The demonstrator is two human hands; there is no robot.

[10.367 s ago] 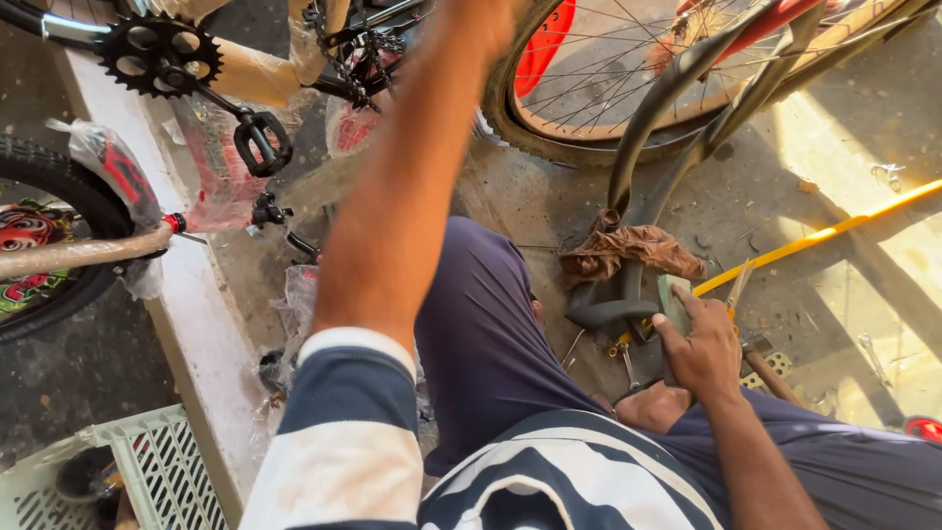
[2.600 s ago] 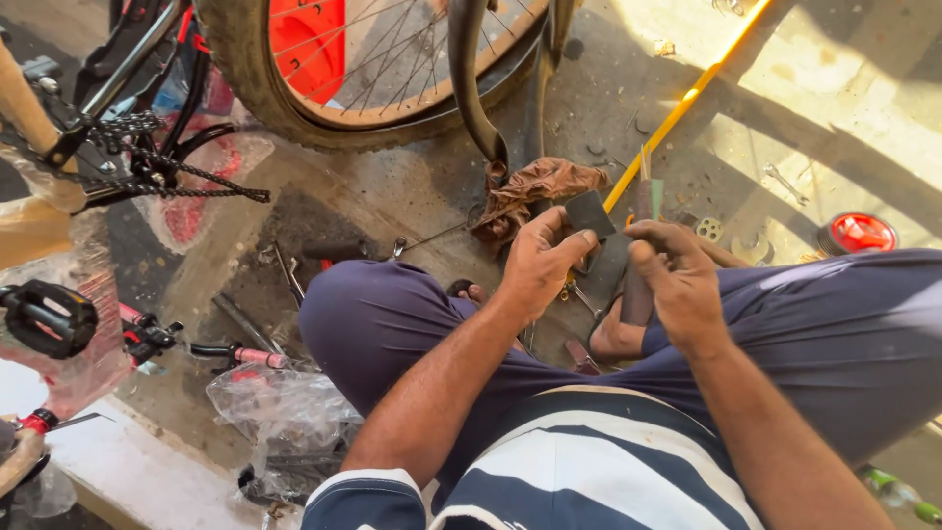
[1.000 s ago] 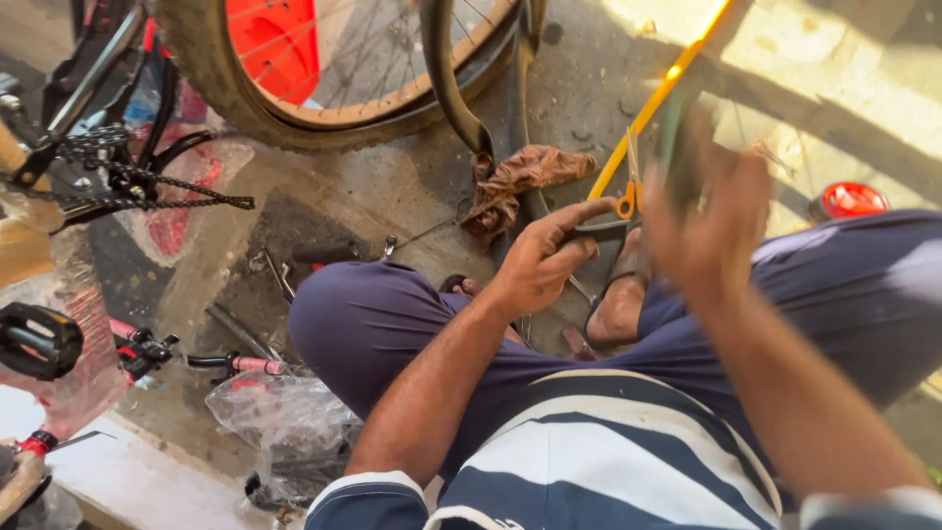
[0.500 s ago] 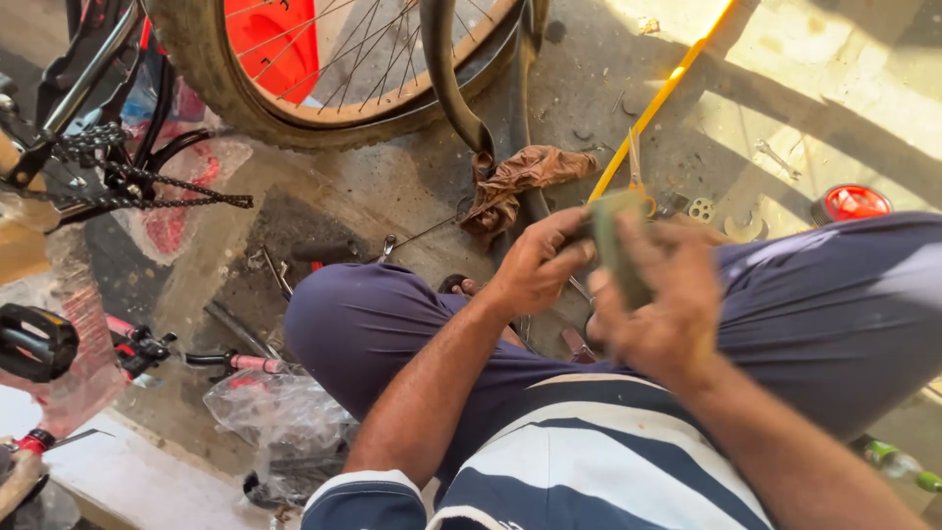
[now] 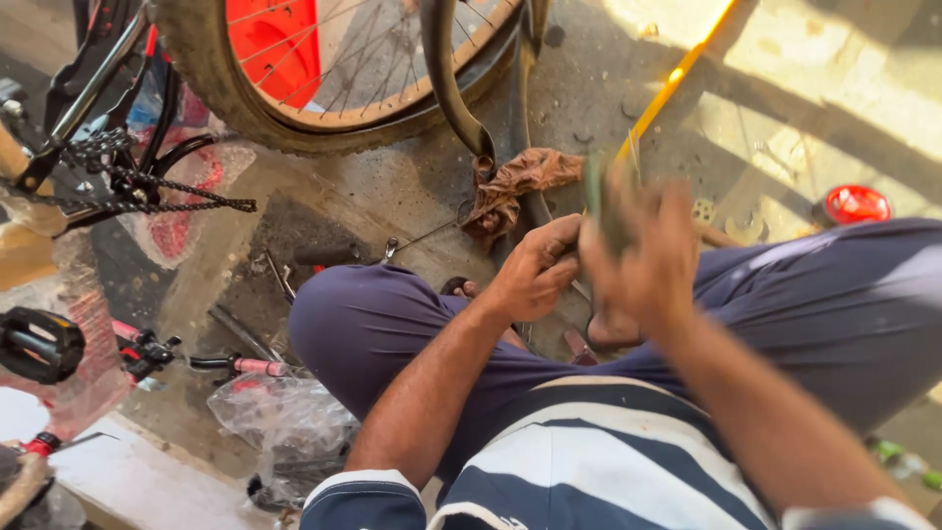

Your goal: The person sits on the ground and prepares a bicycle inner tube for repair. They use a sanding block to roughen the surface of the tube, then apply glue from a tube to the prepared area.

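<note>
I sit on the ground with my knees apart. My left hand (image 5: 535, 270) is closed on a piece of the black inner tube between my legs, mostly hidden by both hands. That black inner tube (image 5: 444, 74) loops up past the bicycle wheel. My right hand (image 5: 643, 260) is blurred with motion right beside the left and grips a small flat greenish piece (image 5: 601, 201) held against the tube. A crumpled brown rag (image 5: 525, 177) lies on the ground just beyond my hands.
A bicycle wheel with a worn tyre (image 5: 231, 103) and a red disc stands at the top. A chain (image 5: 147, 186) and frame are left, a pedal (image 5: 39, 344) lower left. Pink-handled tools (image 5: 240, 365), a plastic bag (image 5: 285, 422), a yellow rod (image 5: 667, 88) and a red lid (image 5: 856, 204) lie around.
My right hand, raised a second ago, has come down with the greenish piece and now moves fast against the tube. My left hand has kept its hold in the same place.
</note>
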